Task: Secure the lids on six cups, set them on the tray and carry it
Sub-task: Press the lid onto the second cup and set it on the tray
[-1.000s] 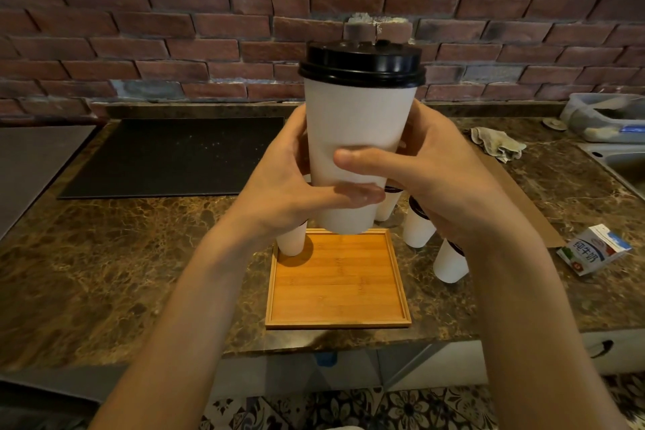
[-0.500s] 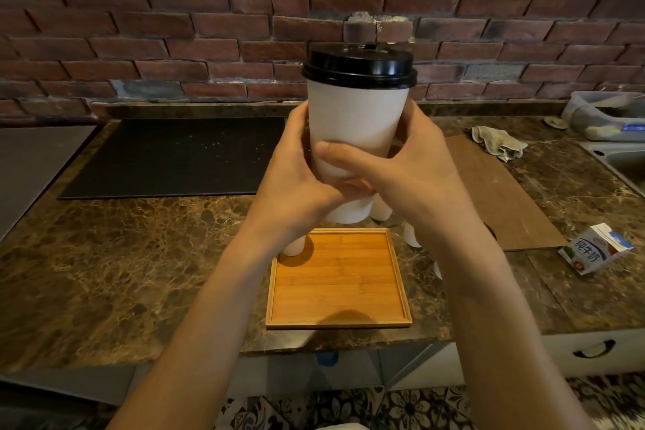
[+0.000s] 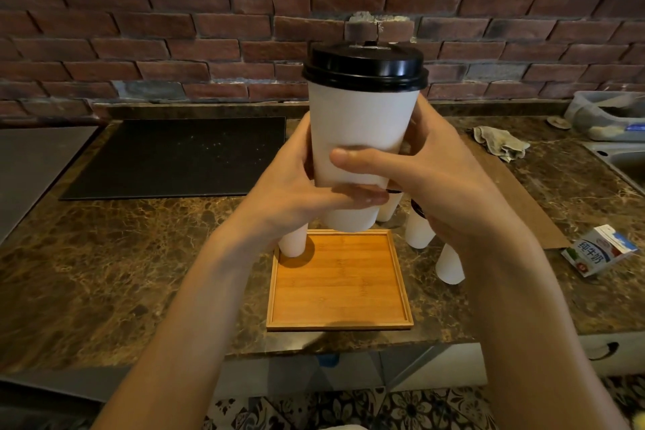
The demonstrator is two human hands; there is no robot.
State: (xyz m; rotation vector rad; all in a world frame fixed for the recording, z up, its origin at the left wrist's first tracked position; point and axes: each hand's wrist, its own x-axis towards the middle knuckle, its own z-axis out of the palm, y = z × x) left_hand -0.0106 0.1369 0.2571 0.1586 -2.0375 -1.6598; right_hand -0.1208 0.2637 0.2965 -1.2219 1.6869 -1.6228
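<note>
I see a tall white paper cup (image 3: 359,136) w/ black plastic lid (image 3: 364,66) on, upright in mid-air over the far edge of the square bamboo tray (image 3: 338,290). L hand (image 3: 296,192) & R hand (image 3: 436,185) both wrap its lower half, thumbs across the front. Another white cup (image 3: 293,243) stands at tray's far-left corner.

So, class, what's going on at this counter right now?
A person's left-hand grip and right-hand grip hold a white paper cup with a black plastic lid, lifted clear of a square bamboo tray. Another white cup stands at the tray's far left corner. At least two more white cups stand on the brown marble counter to its right.
</note>
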